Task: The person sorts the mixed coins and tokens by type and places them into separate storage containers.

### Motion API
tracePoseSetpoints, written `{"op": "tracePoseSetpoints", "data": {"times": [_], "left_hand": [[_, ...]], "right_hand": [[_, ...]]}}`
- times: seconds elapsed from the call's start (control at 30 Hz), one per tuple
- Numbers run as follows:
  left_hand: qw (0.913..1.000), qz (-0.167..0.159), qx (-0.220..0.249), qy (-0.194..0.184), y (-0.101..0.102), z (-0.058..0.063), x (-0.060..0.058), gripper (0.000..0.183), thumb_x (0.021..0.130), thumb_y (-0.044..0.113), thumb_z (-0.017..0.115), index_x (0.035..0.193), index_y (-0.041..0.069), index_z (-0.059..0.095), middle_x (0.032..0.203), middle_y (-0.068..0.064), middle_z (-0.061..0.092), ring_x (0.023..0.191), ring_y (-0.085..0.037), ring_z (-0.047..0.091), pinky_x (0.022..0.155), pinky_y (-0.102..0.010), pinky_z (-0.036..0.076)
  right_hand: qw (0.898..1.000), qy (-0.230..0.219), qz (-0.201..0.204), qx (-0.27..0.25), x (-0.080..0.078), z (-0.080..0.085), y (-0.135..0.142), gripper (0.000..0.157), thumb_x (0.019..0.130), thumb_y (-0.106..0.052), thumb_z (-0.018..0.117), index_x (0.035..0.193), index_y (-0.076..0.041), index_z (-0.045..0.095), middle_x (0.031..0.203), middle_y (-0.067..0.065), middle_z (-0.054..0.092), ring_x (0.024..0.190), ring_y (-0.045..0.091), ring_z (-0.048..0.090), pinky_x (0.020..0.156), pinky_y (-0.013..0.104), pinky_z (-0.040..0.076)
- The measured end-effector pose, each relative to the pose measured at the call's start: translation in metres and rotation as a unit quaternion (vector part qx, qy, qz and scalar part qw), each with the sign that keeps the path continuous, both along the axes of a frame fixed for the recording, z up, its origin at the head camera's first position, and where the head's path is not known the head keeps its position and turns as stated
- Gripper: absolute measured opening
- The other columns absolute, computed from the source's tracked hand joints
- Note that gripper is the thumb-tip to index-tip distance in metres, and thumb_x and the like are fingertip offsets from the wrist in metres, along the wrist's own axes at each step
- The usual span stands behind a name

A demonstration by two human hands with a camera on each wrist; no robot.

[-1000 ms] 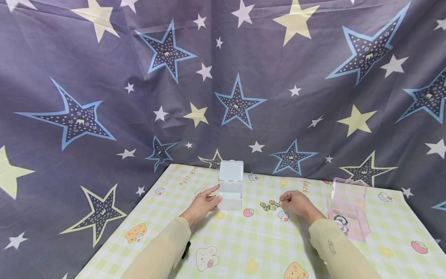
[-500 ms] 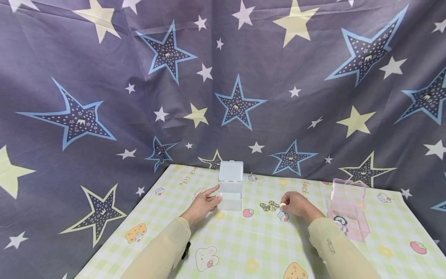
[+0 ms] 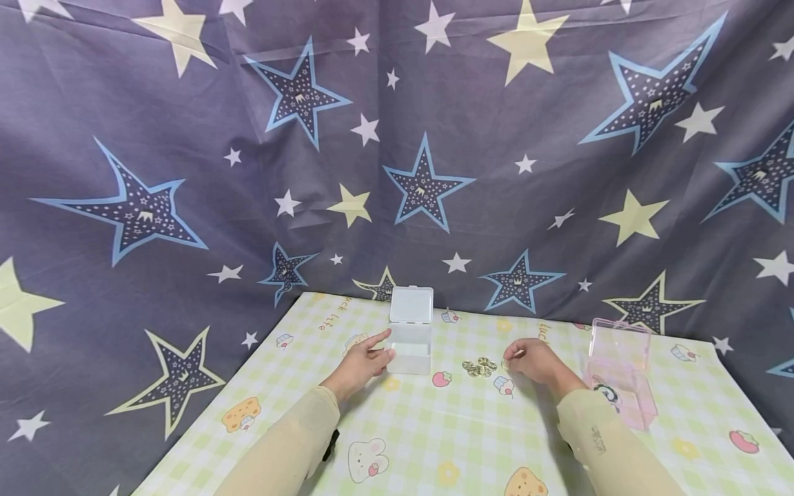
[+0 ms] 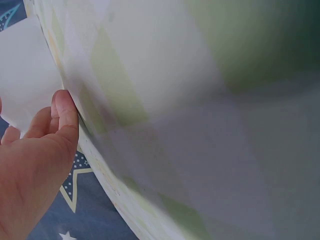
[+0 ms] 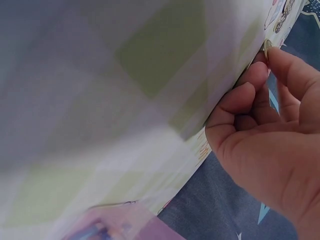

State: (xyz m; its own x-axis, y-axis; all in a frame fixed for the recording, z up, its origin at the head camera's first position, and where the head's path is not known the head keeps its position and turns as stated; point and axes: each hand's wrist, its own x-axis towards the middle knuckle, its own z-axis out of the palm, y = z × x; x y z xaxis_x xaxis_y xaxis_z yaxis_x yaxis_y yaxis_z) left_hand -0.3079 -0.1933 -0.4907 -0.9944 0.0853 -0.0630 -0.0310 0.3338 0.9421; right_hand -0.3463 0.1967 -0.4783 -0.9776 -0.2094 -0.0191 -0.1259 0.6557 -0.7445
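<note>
In the head view, a small white box (image 3: pixel 409 359) stands with its lid raised. My left hand (image 3: pixel 360 363) touches its left side, thumb and forefinger extended. The white box (image 4: pixel 29 70) is beside my left fingers in the left wrist view too. Right of the box lies a small pile of gold coins (image 3: pixel 479 367) on the tablecloth. Just right of that pile, my right hand (image 3: pixel 533 359) pinches a single gold coin (image 5: pixel 268 48), seen edge-on in the right wrist view. Its other fingers are curled close to the cloth.
A clear pink box (image 3: pixel 639 406) stands at the right with its lid raised and a dark and white item inside. The table has a green-checked cloth (image 3: pixel 434 427). Behind it hangs a dark curtain (image 3: pixel 384 172) with stars.
My right hand has shifted slightly right, drawing a coin a little away from the pile. The left hand and the white box have stayed in place.
</note>
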Motion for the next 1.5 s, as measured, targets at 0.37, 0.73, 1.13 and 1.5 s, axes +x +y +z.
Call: {"op": "tracePoseSetpoints", "data": {"times": [0.37, 0.73, 1.13, 1.5], "left_hand": [[1.0000, -0.003, -0.007, 0.004, 0.001, 0.003, 0.003, 0.060, 0.107, 0.030, 0.068, 0.164, 0.024, 0.047, 0.143, -0.021, 0.069, 0.126, -0.035, 0.072, 0.105, -0.048, 0.061], [0.9998, -0.011, -0.013, 0.009, 0.001, 0.002, 0.002, 0.062, 0.108, 0.031, 0.067, 0.165, 0.021, 0.045, 0.145, -0.023, 0.067, 0.130, -0.036, 0.070, 0.106, -0.048, 0.061], [0.9998, -0.002, -0.010, 0.018, 0.002, 0.005, 0.006, 0.061, 0.107, 0.026, 0.068, 0.163, 0.017, 0.047, 0.141, -0.024, 0.070, 0.130, -0.037, 0.070, 0.104, -0.050, 0.061], [0.9997, -0.003, -0.014, 0.018, 0.001, 0.006, 0.006, 0.061, 0.107, 0.027, 0.068, 0.163, 0.018, 0.047, 0.141, -0.024, 0.070, 0.126, -0.036, 0.072, 0.104, -0.049, 0.061]], "right_hand": [[1.000, -0.030, 0.002, 0.006, 0.000, 0.005, 0.001, 0.019, 0.096, -0.009, 0.071, 0.110, 0.001, 0.079, 0.107, 0.011, 0.078, 0.090, 0.016, 0.062, 0.079, 0.026, 0.049], [0.998, -0.029, 0.008, -0.062, -0.002, 0.014, 0.001, 0.025, 0.100, -0.012, 0.065, 0.120, -0.001, 0.076, 0.124, 0.015, 0.075, 0.096, 0.016, 0.063, 0.082, 0.028, 0.052], [0.990, -0.063, 0.023, -0.126, 0.003, 0.025, -0.031, 0.033, 0.103, -0.015, 0.062, 0.131, 0.000, 0.072, 0.125, 0.014, 0.076, 0.119, 0.035, 0.069, 0.101, 0.049, 0.057], [0.987, -0.065, 0.045, -0.142, 0.006, 0.027, -0.054, 0.032, 0.103, -0.015, 0.064, 0.129, 0.000, 0.073, 0.122, 0.014, 0.077, 0.107, 0.025, 0.068, 0.091, 0.040, 0.057]]}}
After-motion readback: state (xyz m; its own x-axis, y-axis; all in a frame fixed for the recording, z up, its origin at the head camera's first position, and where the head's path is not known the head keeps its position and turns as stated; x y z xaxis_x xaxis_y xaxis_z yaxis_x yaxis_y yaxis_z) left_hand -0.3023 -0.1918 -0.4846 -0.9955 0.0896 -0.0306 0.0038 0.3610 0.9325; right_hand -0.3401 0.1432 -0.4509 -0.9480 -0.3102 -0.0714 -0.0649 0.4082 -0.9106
